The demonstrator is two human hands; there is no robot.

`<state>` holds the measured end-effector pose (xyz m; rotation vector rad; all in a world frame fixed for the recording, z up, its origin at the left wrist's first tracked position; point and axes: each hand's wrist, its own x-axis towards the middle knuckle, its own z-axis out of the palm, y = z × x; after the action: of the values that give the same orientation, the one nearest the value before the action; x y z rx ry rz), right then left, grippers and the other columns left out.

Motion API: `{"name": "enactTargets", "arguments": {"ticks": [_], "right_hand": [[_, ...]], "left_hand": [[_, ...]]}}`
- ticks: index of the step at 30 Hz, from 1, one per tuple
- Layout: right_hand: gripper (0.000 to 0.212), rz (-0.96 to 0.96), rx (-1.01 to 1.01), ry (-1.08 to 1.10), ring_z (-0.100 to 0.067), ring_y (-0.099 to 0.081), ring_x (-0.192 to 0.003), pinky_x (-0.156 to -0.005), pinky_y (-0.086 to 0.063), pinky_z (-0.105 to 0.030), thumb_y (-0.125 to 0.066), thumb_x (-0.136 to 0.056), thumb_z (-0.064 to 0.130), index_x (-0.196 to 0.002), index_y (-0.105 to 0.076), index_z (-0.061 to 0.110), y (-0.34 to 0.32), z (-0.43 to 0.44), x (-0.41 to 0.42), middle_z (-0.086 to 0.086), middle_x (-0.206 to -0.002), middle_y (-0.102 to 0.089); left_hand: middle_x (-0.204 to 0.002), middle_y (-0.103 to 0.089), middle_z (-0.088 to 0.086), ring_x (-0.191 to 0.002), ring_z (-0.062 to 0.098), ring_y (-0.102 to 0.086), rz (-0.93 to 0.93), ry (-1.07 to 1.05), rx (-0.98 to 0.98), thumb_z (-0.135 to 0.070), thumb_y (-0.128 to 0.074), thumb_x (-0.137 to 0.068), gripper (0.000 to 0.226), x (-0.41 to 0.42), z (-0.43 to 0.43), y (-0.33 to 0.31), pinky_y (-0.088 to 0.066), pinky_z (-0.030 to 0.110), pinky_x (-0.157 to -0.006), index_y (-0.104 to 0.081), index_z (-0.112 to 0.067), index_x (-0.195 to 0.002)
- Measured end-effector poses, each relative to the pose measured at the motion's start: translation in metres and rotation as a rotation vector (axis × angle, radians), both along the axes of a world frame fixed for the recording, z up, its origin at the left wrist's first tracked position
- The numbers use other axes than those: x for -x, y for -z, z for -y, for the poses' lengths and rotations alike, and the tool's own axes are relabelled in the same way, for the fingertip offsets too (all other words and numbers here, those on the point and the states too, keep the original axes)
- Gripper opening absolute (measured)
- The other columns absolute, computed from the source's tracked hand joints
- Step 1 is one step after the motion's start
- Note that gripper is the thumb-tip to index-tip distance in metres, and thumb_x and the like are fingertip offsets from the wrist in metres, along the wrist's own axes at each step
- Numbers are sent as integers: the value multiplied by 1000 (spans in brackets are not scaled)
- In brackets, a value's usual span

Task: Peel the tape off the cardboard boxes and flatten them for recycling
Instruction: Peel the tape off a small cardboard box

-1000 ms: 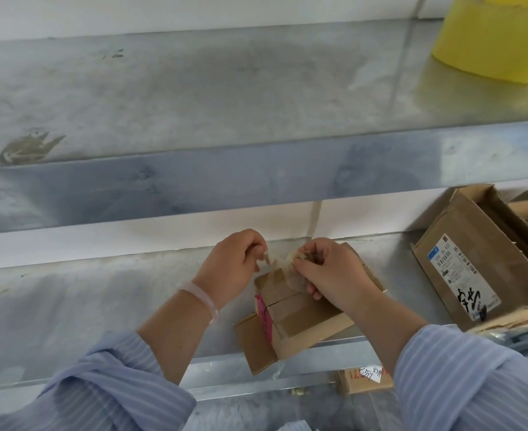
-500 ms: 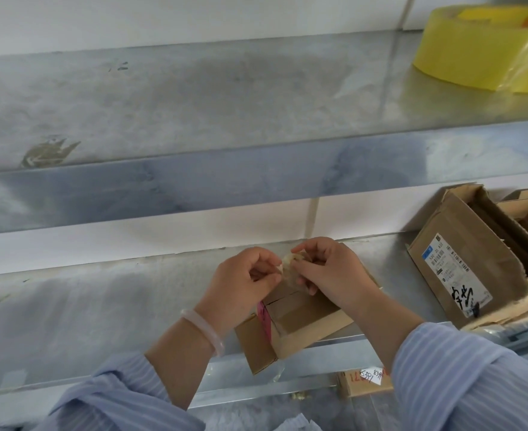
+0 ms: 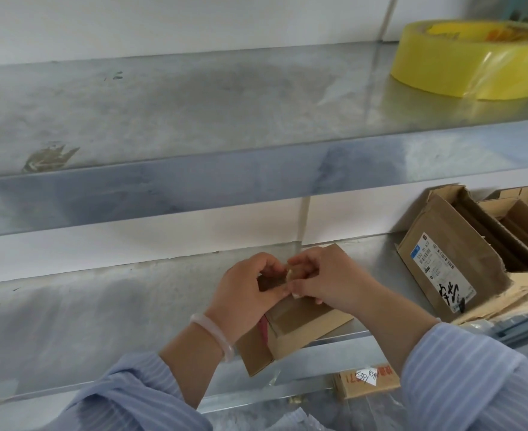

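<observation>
Fingertips curl in from both sides and meet over a pale, crumpled wad of tape. The left hand pinches it from one side and the right hand from the other, thumbs and forefingers closed on it.

Under them sits the small cardboard box, on the front edge of the lower metal shelf. One corner hangs over the lip, and a pink strip shows on its near side.

By my reading this is the peeling step, close to done for this box, with the tape lifted off the board and balled between the fingers. The box is not flat yet; a flap juts out at the near left.

Next, I'd judge, the wad has to go aside. It will likely cling to skin, so one hand may need to strip it off the other. Then both hands are wanted on the box, to hunt for leftover tape and press it down.

A glossy band across the top face could be tape, but that's hard to say. The hands cover the far half of the box, so I can't tell whether the wad is attached to it.

Off to the right, a labelled open box sits on torn cardboard, cut off by the frame. On the upper shelf sits a yellow tape roll, partly cropped too.
</observation>
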<state>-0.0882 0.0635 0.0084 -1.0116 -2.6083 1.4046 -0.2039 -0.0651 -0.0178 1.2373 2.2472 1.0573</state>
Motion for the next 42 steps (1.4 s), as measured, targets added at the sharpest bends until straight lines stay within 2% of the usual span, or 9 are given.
{"name": "enactTargets", "arguments": {"ticks": [7, 12, 16, 20, 26, 30, 34, 38, 42], "right_hand": [[12, 94, -376, -45, -2, -52, -74, -55, -35, -17, -65, -88, 37, -90, -57, 28, -4, 10, -2, 12, -86, -57], [10, 63, -362, 94, -12, -56, -82, -75, -53, -30, -60, -84, 20, -87, -55, 28, -4, -12, -15, 8, -87, -58], [10, 20, -560, 115, -11, -54, -86, -79, -49, -27, -58, -88, 16, -94, -57, 24, -1, -27, -31, 6, -93, -56], [17, 49, -599, -17, -8, -48, -98, -79, -33, -20, -58, -91, 34, -105, -65, 28, 8, -18, -31, 13, -97, -53], [34, 53, -515, -63, -9, -48, -105, -90, -40, -24, -59, -87, 53, -115, -65, 36, 14, -12, -30, 12, -111, -52], [14, 15, -468, 33, -8, -51, -84, -69, -41, -19, -62, -85, 40, -90, -58, 28, 12, -13, -27, 14, -89, -52], [10, -29, -544, 144, -11, -53, -76, -68, -50, -28, -60, -85, 19, -85, -51, 23, 6, -25, -33, 8, -85, -53], [3, -31, -641, -28, -10, -46, -80, -63, -33, -14, -56, -90, 18, -91, -59, 19, 13, -18, -31, 8, -91, -51], [20, -61, -578, -103, -9, -50, -92, -82, -40, -17, -56, -93, 30, -104, -70, 21, 22, -16, -28, 6, -102, -58]], "left_hand": [[-132, -39, -21, -123, 3, -34, -102, 139, 172, -49, -67, -82, 70, 5, 9, 13, -32, 27, -108, -37, -34, -143], [-136, -34, -24, -125, 4, -31, -142, 198, 172, -45, -59, -89, 54, 3, 12, 14, -35, 32, -108, -43, -40, -140], [-135, -31, -26, -123, 1, -28, -144, 204, 183, -46, -58, -90, 53, 2, 12, 14, -33, 30, -109, -41, -43, -141], [-137, -31, -25, -126, 3, -28, -177, 198, 208, -46, -57, -90, 54, 1, 10, 10, -28, 30, -112, -40, -42, -142], [-138, -28, -15, -126, 9, -30, -258, 177, 260, -44, -52, -90, 61, -11, 2, 3, -30, 26, -108, -31, -36, -146], [-137, -26, -15, -125, 9, -29, -251, 141, 277, -46, -49, -89, 61, -15, 0, 3, -31, 29, -109, -31, -37, -146], [-135, -26, -16, -124, 7, -30, -288, 138, 290, -48, -47, -90, 60, -16, 2, 3, -31, 32, -110, -30, -38, -146], [-138, -26, -15, -126, 8, -30, -363, 147, 280, -48, -45, -90, 60, -16, 0, 4, -26, 28, -110, -31, -34, -147], [-147, -27, -15, -132, 7, -27, -454, 157, 233, -56, -38, -91, 63, -20, -6, 8, -17, 25, -112, -32, -28, -147]]}}
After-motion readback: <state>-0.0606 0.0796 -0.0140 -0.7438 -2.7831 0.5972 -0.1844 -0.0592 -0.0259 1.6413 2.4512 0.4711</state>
